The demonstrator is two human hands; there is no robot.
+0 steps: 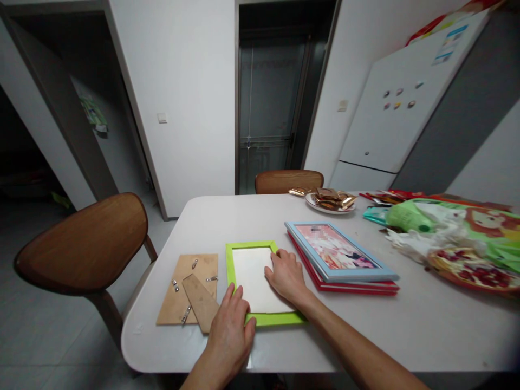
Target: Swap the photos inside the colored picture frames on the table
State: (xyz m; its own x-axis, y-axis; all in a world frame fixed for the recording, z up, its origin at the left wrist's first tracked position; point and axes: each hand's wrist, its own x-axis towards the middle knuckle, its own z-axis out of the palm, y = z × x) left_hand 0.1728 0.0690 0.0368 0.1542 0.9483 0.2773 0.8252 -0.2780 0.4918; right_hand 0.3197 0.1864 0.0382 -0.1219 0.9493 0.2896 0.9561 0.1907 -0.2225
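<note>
A lime green picture frame lies flat near the table's front edge, with a white sheet inside its border. My left hand rests on the frame's lower left corner, fingers apart and holding nothing. Over the frame's right side lies my right hand, its fingers bent with the tips at the upper right inner edge; whether they pinch anything is hidden. A brown backing board with metal clips and a stand leg sits left of the frame, close to my left hand.
Right of the frame, a light blue picture frame with a pink picture tops red frames. Behind it stands a plate of wrapped snacks. Bags and a dish of red fruit are far right. Wooden chairs flank the table.
</note>
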